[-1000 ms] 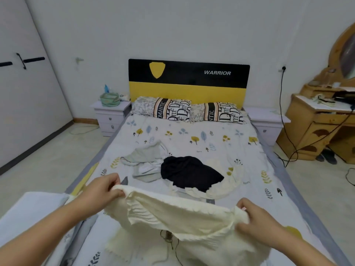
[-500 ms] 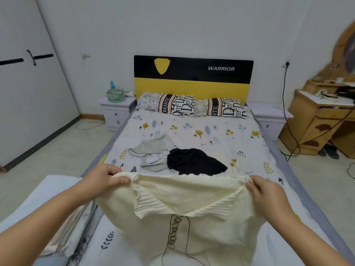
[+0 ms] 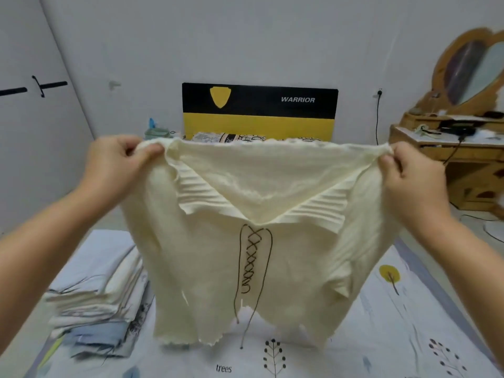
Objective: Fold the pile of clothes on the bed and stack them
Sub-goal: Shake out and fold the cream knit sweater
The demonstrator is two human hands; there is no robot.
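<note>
- I've lifted the cream top (image 3: 256, 268) off the bed (image 3: 381, 336), spread flat.
- Left hand (image 3: 114, 165) and right hand (image 3: 409, 175) pinch its shoulders.
- Folding likely follows, beside the stack (image 3: 95, 304) at the left edge.

The top (image 3: 253, 268) hung between the left hand (image 3: 114, 167) and the right hand (image 3: 414, 178), above the bed (image 3: 395, 336). A stack of folded clothes (image 3: 103, 304) lay at its left. The headboard (image 3: 259, 110) stood behind, and a dresser (image 3: 461, 159) at the right.
</note>
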